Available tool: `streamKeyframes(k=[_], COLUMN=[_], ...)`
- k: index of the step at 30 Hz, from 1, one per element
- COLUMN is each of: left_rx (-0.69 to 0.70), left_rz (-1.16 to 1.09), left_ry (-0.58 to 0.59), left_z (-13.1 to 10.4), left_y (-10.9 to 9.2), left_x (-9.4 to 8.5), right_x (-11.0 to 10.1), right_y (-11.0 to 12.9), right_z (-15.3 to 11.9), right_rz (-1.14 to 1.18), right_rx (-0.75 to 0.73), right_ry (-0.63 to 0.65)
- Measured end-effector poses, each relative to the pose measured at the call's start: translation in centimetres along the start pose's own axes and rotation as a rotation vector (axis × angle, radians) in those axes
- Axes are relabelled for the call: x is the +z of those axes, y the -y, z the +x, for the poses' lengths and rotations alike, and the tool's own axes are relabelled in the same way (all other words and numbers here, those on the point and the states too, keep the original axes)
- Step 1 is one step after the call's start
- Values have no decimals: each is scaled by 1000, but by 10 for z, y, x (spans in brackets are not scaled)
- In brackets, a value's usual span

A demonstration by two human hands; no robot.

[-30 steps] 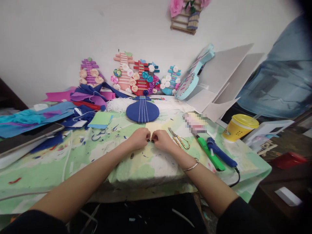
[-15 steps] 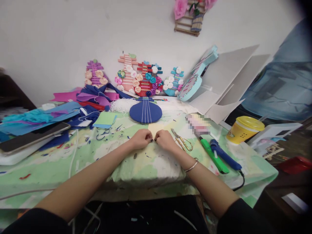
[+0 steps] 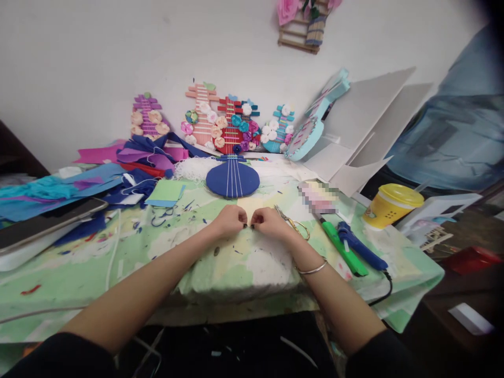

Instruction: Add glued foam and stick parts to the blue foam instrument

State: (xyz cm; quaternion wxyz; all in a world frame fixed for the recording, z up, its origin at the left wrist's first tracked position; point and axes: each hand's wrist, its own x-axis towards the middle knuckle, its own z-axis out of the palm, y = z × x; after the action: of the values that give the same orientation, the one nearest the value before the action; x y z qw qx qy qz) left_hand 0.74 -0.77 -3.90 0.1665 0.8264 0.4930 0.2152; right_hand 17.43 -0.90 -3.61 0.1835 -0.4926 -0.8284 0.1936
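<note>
Low over the middle of the cloth, my left hand [image 3: 231, 220] and my right hand [image 3: 268, 222] face each other a small gap apart. The fingers of both are closed in a pinch. Whatever lies between the fingertips is too small to make out. Just beyond them lies a dark blue lute-shaped craft piece [image 3: 232, 179] with white strings down its round body. Gold-handled scissors [image 3: 293, 223] rest on the cloth right beside my right hand and are partly covered by it.
Right of the scissors are a green utility knife [image 3: 343, 248], a blue glue gun [image 3: 362, 248] and a yellow lidded cup [image 3: 394, 206]. At left lie a phone [image 3: 51, 223], green paper squares [image 3: 165, 192] and coloured sheets. Decorated lutes [image 3: 230, 123] lean on the wall behind.
My hands have parted very slightly, and the right wrist has shifted a little to the right over the scissors. The whole view has moved slightly.
</note>
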Motion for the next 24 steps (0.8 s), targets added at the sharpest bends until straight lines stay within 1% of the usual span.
streamKeyframes(k=[7, 12, 16, 20, 22, 24], left_rx=[28, 65, 33, -6, 3, 41], left_rz=[-88, -18, 69, 95, 76, 54], left_ry=[32, 5, -30, -29, 2, 47], left_z=[-8, -6, -1, -1, -4, -7], left_y=[7, 1, -4, -2, 3, 10], left_x=[-2, 0, 7, 8, 3, -4], right_x=[-1, 4, 9, 5, 0, -3], right_y=[7, 19, 25, 18, 12, 6], right_z=[-2, -2, -2, -2, -3, -4], right_rz=[-89, -204, -258, -218, -183, -163], right_rx=[26, 63, 109, 133, 125, 115], right_ry=[5, -12, -41, -33, -23, -27])
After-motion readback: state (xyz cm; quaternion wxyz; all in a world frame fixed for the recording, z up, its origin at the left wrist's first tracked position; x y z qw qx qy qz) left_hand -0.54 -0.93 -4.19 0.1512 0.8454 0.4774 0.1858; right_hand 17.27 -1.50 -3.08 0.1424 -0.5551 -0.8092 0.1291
